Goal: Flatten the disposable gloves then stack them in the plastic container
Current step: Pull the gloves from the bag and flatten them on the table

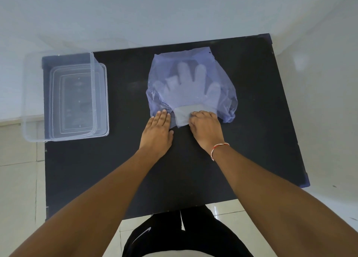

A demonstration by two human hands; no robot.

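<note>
A thin bluish plastic bag point(222, 71) lies on the black table, with clear disposable gloves point(186, 86) showing through it, fingers spread and pointing away. The gloves' cuff end point(182, 114) pokes out of the bag's near opening. My right hand point(205, 127) has its fingers curled on that cuff end. Flat on the table, my left hand point(157, 131) presses its fingertips on the bag's near left edge. The clear plastic container point(29, 94) stands at the table's left end, nothing visible inside it.
The black table point(126, 169) is small, and its left edge runs under the container, which overhangs it. A white wall stands behind the table and pale floor tiles surround it. My legs in black trousers point(174, 235) are at the near edge.
</note>
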